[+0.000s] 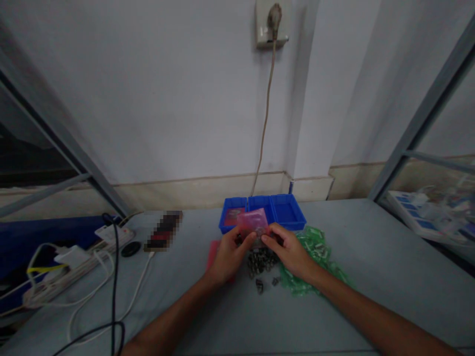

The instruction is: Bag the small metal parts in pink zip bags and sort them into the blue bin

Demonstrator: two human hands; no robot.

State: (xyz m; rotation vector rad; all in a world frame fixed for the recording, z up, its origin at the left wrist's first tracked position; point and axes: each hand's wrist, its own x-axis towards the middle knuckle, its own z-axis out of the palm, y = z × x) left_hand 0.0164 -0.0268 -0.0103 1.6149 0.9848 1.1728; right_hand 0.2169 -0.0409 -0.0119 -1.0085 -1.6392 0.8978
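Observation:
A small pink see-through plastic bag (254, 220) is pinched between my two hands above the table. My left hand (230, 251) grips its left lower side, thumb in front. On the right lower side, my right hand (290, 249) grips it the same way. Below lies a pile of small dark metal parts (261, 262), too small to name, with a few loose ones (259, 286) nearer me. Green plastic bags (315, 247) lie beside my right forearm. Partly hidden by my left hand are more pink bags (213, 254).
Behind my hands stands a blue three-compartment tray (289, 225); its left compartment holds a filled pink bag (233, 216). To the left lie a phone-like blurred object (163, 231), a power strip (77, 267) and cables (115, 277). A white box (415, 212) stands far right.

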